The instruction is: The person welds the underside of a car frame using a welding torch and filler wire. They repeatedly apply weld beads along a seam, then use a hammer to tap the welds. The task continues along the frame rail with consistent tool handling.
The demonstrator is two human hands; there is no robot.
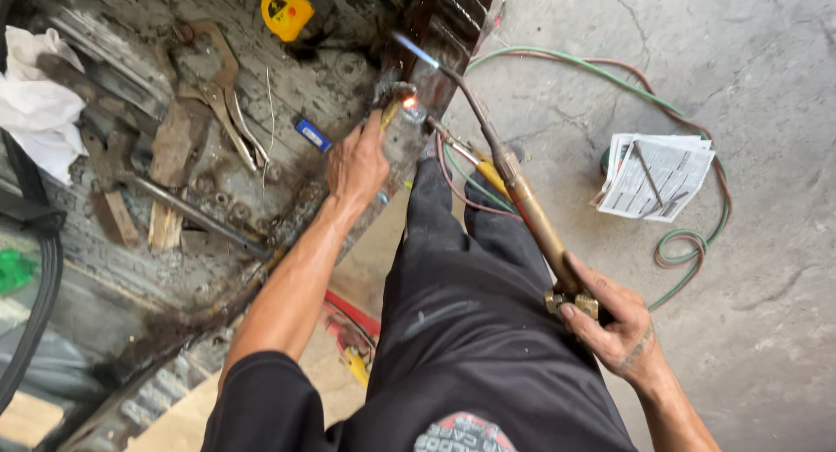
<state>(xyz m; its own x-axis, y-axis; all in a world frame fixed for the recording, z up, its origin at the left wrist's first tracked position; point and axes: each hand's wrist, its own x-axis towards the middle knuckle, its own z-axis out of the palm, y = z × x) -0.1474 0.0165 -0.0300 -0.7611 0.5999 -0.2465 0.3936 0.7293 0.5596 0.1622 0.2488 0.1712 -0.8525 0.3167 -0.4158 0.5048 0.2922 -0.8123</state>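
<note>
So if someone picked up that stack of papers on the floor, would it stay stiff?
Probably not. The stack of papers looks thin with fanned edges, so it would likely flop and slide apart. It seems light; the rod lying across it may hold it down.

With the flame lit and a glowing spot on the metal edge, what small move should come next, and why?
Probably swing the torch in the right hand slightly down, bringing its blue flame onto the glowing spot. The flame now points up and left, past the spot, while the left hand holds a tool right at the glow on the rusty metal panel.
</note>
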